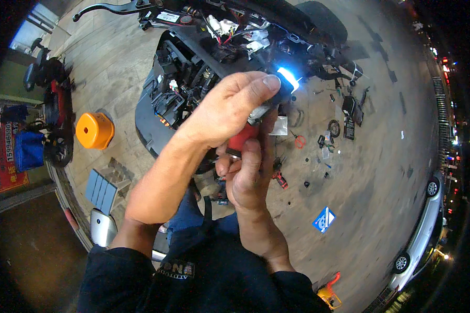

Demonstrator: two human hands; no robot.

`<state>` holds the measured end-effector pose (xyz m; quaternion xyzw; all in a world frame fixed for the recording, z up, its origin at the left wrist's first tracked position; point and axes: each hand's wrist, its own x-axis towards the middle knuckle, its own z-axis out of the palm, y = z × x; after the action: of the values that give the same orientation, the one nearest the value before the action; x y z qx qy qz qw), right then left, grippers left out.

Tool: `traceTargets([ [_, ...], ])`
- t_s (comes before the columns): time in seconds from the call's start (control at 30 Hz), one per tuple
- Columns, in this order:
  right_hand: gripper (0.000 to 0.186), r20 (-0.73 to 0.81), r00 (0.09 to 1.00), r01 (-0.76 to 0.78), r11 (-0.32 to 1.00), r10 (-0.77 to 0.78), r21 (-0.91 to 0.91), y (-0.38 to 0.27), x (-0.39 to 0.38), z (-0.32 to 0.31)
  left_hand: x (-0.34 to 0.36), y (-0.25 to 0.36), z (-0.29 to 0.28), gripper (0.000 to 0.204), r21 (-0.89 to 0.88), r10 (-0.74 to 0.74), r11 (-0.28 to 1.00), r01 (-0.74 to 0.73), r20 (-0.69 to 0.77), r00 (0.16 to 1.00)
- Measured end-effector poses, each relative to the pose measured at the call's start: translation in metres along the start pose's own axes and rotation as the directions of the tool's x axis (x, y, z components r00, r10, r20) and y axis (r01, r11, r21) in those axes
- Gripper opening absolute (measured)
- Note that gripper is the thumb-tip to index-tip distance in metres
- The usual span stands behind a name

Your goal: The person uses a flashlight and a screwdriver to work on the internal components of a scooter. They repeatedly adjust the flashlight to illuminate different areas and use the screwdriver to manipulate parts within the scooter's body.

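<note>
My left hand (230,107) is closed over the dark upper end of a red and black handheld light (242,135), with the thumb beside its bright glowing head (288,77). Below it, my right hand (248,180) has its fingers wrapped round the red lower part. Just beyond the hands is a partly disassembled black scooter (162,91), with exposed housings, loose wires and white connectors (222,26).
An orange stool (94,130) and grey slatted piece (99,192) stand left, near another scooter (57,104). Scattered parts (333,128), a red and black drill (280,179) and a blue flat packet (324,219) lie right. A silver car (420,229) is at far right.
</note>
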<state>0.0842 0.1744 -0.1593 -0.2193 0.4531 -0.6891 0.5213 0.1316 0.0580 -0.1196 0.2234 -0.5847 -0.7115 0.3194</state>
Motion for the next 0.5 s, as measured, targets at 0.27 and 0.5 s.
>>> traceTargets([
  [0.27, 0.065, 0.083, 0.995, 0.050, 0.996, -0.057, 0.077, -0.003, 0.002, 0.025, 0.002, 0.017, -0.015, 0.035, -0.211, -0.170, 0.963, 0.168, 0.010, 0.985],
  [0.5, 0.062, 0.026, 0.999, 0.021, 0.997, -0.024, 0.080, -0.013, 0.003, 0.032, 0.006, 0.027, -0.019, 0.033, -0.325, -0.235, 0.906, 0.270, 0.142, 0.961],
])
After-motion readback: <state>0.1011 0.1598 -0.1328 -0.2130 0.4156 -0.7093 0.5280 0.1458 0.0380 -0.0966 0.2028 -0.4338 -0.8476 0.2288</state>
